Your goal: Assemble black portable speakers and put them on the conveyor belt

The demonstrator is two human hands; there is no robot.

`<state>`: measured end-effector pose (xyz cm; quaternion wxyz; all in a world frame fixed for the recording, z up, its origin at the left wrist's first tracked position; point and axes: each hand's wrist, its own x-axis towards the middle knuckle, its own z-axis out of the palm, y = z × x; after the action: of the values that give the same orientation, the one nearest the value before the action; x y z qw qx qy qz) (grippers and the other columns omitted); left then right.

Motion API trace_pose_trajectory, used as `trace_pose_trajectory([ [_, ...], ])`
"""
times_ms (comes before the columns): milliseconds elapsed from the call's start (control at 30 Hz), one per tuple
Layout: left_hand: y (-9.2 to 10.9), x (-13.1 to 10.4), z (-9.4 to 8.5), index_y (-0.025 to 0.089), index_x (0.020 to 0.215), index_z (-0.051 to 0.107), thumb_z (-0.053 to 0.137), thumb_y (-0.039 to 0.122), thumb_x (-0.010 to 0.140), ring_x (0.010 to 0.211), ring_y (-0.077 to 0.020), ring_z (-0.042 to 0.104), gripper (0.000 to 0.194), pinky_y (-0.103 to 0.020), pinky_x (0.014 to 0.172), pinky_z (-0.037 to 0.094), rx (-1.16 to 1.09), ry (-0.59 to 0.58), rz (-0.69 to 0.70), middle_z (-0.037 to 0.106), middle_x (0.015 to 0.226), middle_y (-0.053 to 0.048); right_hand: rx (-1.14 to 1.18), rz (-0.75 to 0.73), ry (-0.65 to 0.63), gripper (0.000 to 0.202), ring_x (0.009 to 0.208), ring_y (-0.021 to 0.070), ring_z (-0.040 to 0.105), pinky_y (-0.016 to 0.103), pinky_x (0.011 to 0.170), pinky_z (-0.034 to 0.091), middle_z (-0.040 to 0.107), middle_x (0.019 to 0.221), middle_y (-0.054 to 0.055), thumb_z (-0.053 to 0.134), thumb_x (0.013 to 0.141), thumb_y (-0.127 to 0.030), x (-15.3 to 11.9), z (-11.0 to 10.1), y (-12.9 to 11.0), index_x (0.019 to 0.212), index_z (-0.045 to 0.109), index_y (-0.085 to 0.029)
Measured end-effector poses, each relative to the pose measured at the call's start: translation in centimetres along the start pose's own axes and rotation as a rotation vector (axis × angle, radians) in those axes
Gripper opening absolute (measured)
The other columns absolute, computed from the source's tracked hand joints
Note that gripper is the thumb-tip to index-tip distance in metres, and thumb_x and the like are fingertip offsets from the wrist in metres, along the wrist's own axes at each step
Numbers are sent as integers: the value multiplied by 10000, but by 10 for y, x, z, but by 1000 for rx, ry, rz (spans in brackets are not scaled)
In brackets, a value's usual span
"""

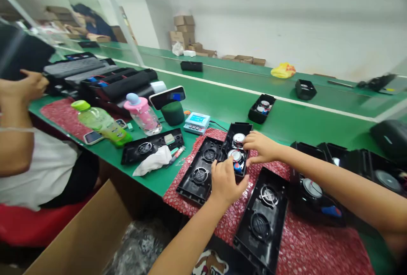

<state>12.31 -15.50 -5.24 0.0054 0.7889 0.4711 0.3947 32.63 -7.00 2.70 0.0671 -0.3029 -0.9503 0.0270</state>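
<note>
A black speaker housing point(227, 143) lies open on red bubble wrap, with two round silver speaker drivers point(235, 155) and a blue part inside it. My left hand point(224, 181) is at the near end of this housing, fingers over its left side and thumb at the near right corner. On the right edge rests my right hand point(262, 148), its fingertips beside the upper driver and its thumb lower down. Black grille panels lie on both sides: one panel point(192, 186) partly under the housing's left, another panel point(276, 207) to the right.
Red bubble wrap point(324, 241) covers the green bench point(219, 95). More housings with drivers point(313, 188) stand at right. A blue-white meter point(197, 122), a pink-lidded bottle point(143, 114) and a green bottle point(100, 122) stand left. A co-worker's arm point(15, 126) lifts a black item beside me.
</note>
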Motion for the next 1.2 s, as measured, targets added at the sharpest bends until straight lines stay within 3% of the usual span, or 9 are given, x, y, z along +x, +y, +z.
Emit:
trace_pose_trajectory([
  [133, 1, 0, -1, 145, 1254, 418, 586, 446, 782, 976, -285, 613, 584, -530, 976, 368, -27, -7, -34, 652, 1117, -141, 85, -49, 16, 645, 768, 213, 551, 437, 891, 299, 621, 795, 79, 401, 811, -775, 6, 4, 6, 798, 593, -159],
  [267, 3, 2, -4, 156, 1294, 378, 589, 400, 778, 1096, -299, 576, 608, -542, 1002, 347, -51, -1, -86, 579, 1281, -164, 260, -38, 123, 662, 666, 156, 490, 363, 814, 288, 541, 692, 20, 428, 755, -822, 13, 15, 12, 691, 510, -168],
  [467, 4, 3, -8, 193, 1199, 455, 608, 313, 705, 950, -277, 613, 531, -561, 1011, 338, -121, -36, -197, 663, 1065, -92, 342, 57, 189, 696, 607, 120, 416, 307, 689, 196, 445, 595, -29, 446, 712, -853, 17, 22, 5, 587, 384, -171],
  [600, 5, 5, -11, 188, 1159, 485, 607, 302, 689, 894, -261, 611, 499, -561, 1002, 339, -161, -41, -221, 666, 977, -77, 319, 56, 179, 700, 599, 120, 409, 309, 681, 183, 446, 586, -26, 398, 733, -857, 17, 21, 2, 586, 382, -173],
  [867, 3, 6, -13, 193, 1113, 553, 664, 332, 694, 874, -242, 618, 455, -527, 1013, 315, -237, -57, -169, 688, 957, -62, 131, -73, -4, 697, 640, 157, 422, 308, 681, 221, 539, 712, 39, 377, 732, -859, 6, 18, 9, 736, 520, -176],
  [1200, 10, 14, -20, 251, 966, 654, 675, 270, 606, 752, -214, 599, 361, -561, 1031, 255, -311, -201, -241, 669, 739, 12, 225, 21, 171, 712, 572, 109, 336, 334, 734, 211, 437, 608, -25, 375, 672, -895, -2, 35, 0, 591, 379, -188],
])
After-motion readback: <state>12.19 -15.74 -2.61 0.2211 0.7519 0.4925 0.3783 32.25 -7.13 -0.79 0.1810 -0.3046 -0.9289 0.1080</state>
